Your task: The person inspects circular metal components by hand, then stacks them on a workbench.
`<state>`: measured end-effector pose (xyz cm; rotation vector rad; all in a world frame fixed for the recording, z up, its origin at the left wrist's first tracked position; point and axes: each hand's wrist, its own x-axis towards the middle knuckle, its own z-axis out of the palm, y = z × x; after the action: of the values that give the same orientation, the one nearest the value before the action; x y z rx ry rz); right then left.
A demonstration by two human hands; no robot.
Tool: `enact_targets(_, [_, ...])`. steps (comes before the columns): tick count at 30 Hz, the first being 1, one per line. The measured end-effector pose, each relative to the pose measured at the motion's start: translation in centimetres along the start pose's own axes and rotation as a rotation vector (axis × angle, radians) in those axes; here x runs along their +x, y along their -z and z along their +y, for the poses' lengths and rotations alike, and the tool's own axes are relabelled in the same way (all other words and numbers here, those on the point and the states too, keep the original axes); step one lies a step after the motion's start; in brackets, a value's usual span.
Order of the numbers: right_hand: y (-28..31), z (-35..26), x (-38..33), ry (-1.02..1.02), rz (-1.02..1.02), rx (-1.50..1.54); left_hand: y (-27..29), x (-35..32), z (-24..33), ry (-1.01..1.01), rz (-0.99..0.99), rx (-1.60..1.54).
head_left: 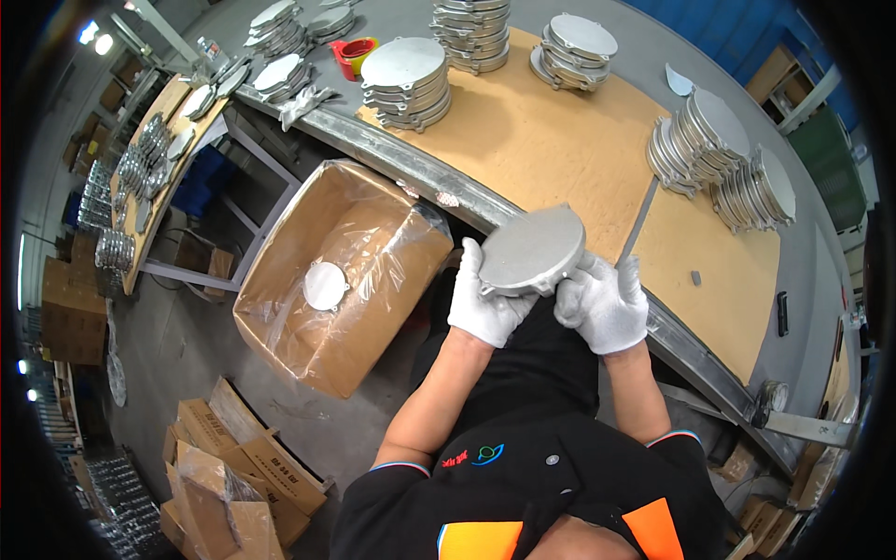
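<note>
Head view shows both gloved hands closed round one round grey metal cover plate (534,248), held in the air just off the near edge of the surface (551,140), above the person's lap: the left hand (485,301) grips its lower left rim, the right hand (605,303) its right rim. Only the rims are pinched, so the disc could slip through the smooth gloves and drop to the floor, or knock the metal edge rail (448,187). A thin metal rod (637,222) lies on the surface near the right hand and might be nudged. Counted: one plate held, one plate (325,285) lying in the plastic-lined cardboard box (341,275) to the left, about five nearer stacks of plates (406,82) on the surface with more at the far left corner, and one red-and-yellow cup (355,54).
</note>
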<state>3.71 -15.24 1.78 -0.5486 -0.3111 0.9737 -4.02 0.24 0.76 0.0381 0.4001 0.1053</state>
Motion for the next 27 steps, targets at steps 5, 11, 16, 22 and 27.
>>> enact_targets(5, [-0.2,-0.4,0.0,0.005,0.189,-0.443,0.1,-0.5,1.5,-0.142,-0.245,0.193])
enact_targets(11, [-1.0,-0.6,0.3,0.047,0.279,-0.551,0.1,-0.4,1.5,-0.069,-0.222,0.080])
enact_targets(16, [-0.2,-0.9,0.2,0.048,0.278,-0.701,-0.3,-0.6,1.8,-0.089,-0.188,0.148])
enact_targets(22, [-1.7,-1.6,1.0,-0.003,0.360,-0.795,-0.9,-0.2,1.8,-0.188,-0.121,0.329])
enact_targets(27, [-1.4,-1.2,0.9,0.261,0.399,-1.046,-1.3,-0.5,3.2,-0.270,-0.047,1.049])
